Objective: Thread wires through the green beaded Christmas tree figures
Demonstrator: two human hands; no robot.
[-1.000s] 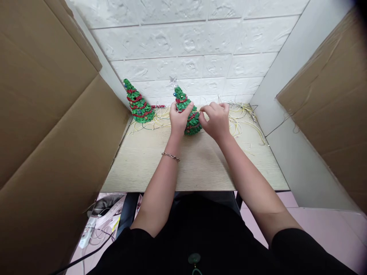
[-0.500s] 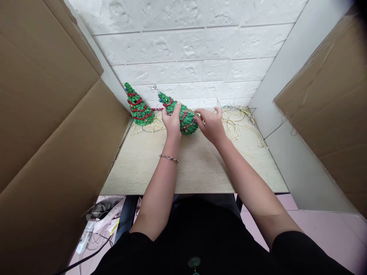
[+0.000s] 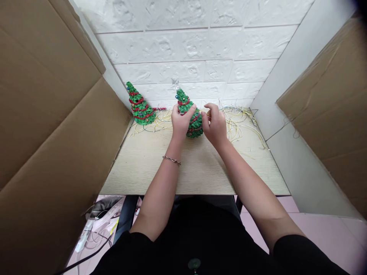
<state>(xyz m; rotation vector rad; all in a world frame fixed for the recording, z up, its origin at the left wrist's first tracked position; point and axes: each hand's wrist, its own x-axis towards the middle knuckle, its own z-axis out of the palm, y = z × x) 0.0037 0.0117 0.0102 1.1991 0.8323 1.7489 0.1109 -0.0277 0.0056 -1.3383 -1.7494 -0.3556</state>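
Observation:
My left hand (image 3: 182, 119) is wrapped round the middle of a small green tree (image 3: 196, 126) with red garland. The tree leans to the left, and a clear star (image 3: 175, 82) is at its tip. Just right of the tree, my right hand (image 3: 214, 121) has its thumb and fingers bent around thin yellowish wires that reach toward the tree; the exact grip is too small to make out. A second green tree (image 3: 141, 107) with red garland and small baubles stands at the back left of the table, touched by neither hand.
Loose yellow and white wires (image 3: 236, 124) lie along the back of the wooden table (image 3: 200, 172), on both sides. A red stick (image 3: 159, 109) is near the white brick-patterned wall (image 3: 192, 42). Cardboard panels flank the left (image 3: 57, 126) and right (image 3: 329, 99).
The held tree has moved right and tipped more upright, with my left hand on it. My right hand has shifted slightly right, away from the tree's surface.

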